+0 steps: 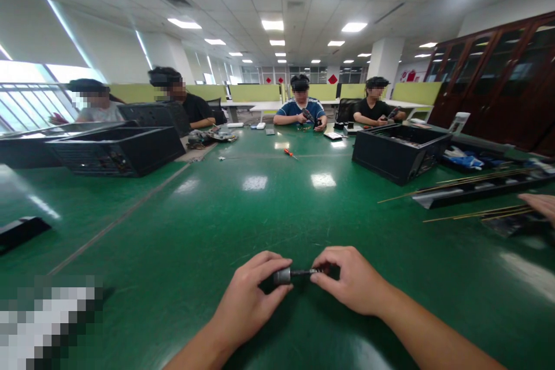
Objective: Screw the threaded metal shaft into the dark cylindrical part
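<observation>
Between the thumb and fingers of my left hand (249, 298) is a short grey metal cylinder (282, 276), which looks like a small motor can. A thin dark shaft (301, 272) runs from it toward the right. My right hand (351, 280) pinches the other end, a dark, copper-tinted piece (323, 270) partly hidden by the fingers. The shaft lies level, joining the two pieces just above the green tabletop (243, 214). I cannot make out its exact kind.
An orange screwdriver (289, 154) lies farther up the table. Open black computer cases stand at left (117, 150) and right (399, 153). Thin brass-coloured rods (472, 176) cross a metal channel at right. Another person's hand (541, 203) reaches in there; several people sit beyond.
</observation>
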### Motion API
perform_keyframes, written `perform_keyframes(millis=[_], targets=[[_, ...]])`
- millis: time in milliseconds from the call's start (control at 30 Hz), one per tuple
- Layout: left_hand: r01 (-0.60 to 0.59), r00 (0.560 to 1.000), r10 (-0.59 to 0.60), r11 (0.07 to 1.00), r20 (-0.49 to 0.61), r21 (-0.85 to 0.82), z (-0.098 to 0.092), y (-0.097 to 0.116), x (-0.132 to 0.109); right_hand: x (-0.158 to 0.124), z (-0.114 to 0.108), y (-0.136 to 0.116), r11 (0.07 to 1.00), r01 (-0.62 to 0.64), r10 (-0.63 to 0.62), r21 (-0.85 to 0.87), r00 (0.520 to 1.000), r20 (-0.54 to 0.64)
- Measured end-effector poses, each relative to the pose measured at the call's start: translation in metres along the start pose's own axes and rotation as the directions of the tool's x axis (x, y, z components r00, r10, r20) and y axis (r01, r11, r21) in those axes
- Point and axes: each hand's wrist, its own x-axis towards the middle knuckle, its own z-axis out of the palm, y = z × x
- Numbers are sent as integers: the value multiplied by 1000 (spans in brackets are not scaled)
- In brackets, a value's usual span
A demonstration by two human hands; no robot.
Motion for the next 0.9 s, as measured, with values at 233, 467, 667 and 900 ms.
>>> perform_keyframes(millis=[233, 467, 667, 900], targets=[[18, 1000, -18, 1000, -8, 25, -3, -2, 1, 0, -4, 0, 1000, -6, 6, -17, 1000, -16], [50, 999, -51, 996, 13, 69, -8, -3, 4, 0, -4, 0, 1000, -22, 22, -22, 1000, -11], [254, 967, -250, 951, -44, 175, -35, -27, 6, 1, -3, 0, 1000, -22, 22, -22, 1000, 3], [552, 789, -556, 828, -260, -95, -95, -75, -16, -2, -1, 0, 1000, 5, -4, -15, 1000, 24]])
